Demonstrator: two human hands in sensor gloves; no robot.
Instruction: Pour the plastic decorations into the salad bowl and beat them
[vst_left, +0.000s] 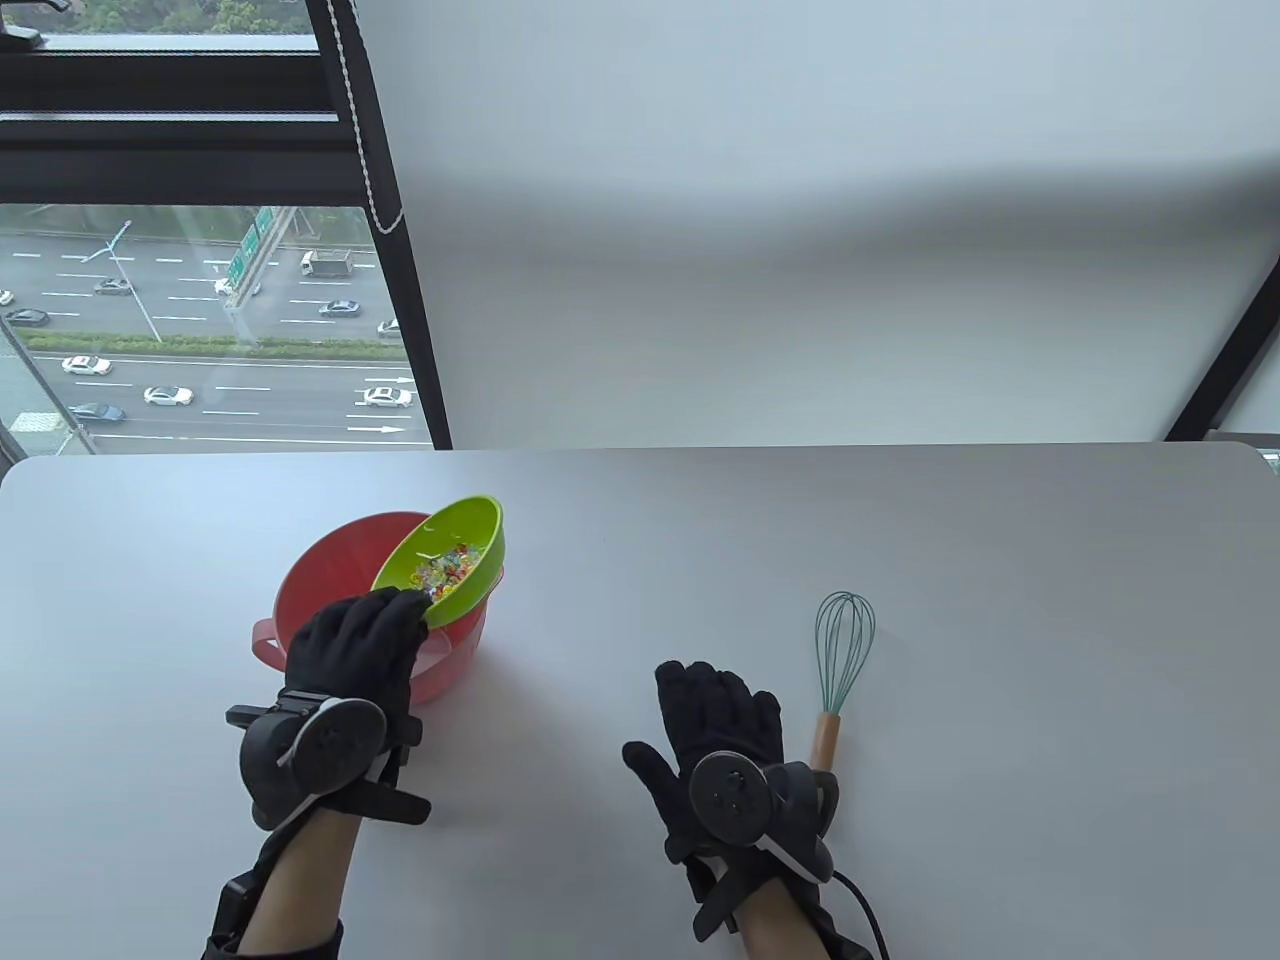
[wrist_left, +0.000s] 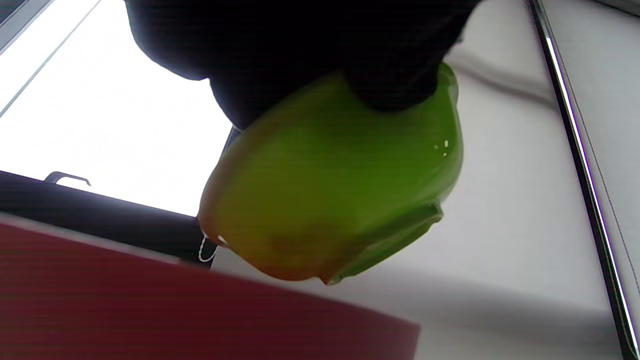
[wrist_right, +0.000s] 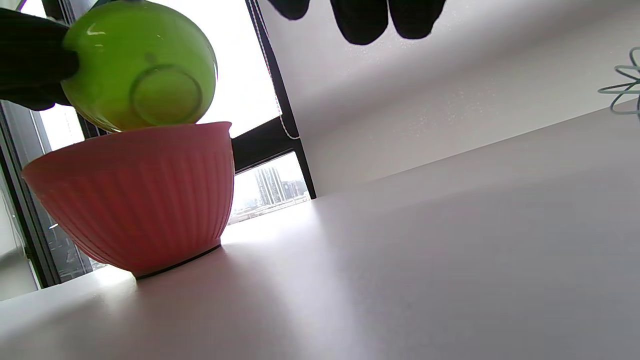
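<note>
Gripping one small lime-green bowl (vst_left: 455, 545) by its near rim, the left hand (vst_left: 350, 640) tilts it over one larger ribbed red salad bowl (vst_left: 330, 570) at ten o'clock on the white table (vst_left: 900, 600). Many tiny multicoloured plastic decorations (vst_left: 450, 567) lie inside the green bowl. Fingers straight, the right hand (vst_left: 715, 720) rests flat, one teal whisk (vst_left: 842, 660) at its three o'clock.
</note>
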